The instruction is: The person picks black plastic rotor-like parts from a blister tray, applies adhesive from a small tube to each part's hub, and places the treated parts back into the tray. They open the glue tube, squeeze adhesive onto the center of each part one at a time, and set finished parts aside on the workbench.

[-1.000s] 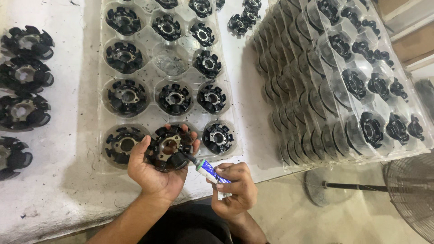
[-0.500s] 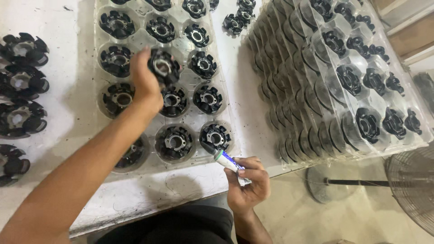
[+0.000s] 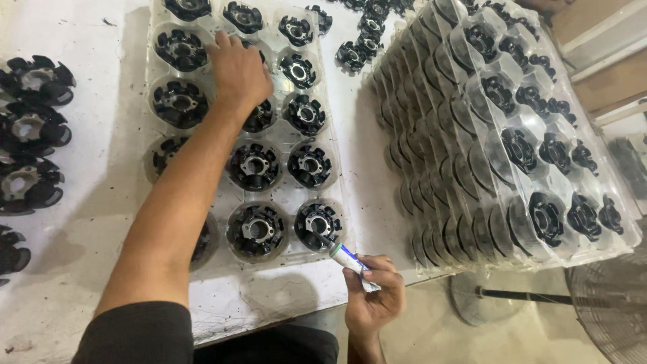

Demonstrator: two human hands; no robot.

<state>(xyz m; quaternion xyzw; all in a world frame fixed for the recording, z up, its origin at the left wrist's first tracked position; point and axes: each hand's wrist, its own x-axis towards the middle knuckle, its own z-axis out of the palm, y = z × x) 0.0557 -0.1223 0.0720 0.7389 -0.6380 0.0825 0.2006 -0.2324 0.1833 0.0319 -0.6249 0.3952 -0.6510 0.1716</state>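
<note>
A clear plastic tray [image 3: 282,197] lies on the white table, with black round finned parts [image 3: 255,164] seated in its cups. My left hand [image 3: 236,71] reaches far over it and lies palm down on a cup in the middle column. Whatever is under the palm is hidden. My right hand [image 3: 374,300] stays at the table's near edge and grips a small white tube with green and blue bands [image 3: 345,257]. The tube's dark tip points at the part in the tray's near right cup [image 3: 318,224].
A leaning stack of clear trays with more black parts [image 3: 485,135] fills the right side. Loose black parts lie at the left edge [image 3: 30,128] and at the top [image 3: 367,34]. A floor fan [image 3: 606,310] stands below the table at the right.
My left hand held a black part near the tube, carried it up the tray, and now lies flat over a middle cup. My right hand kept the tube near the table edge.
</note>
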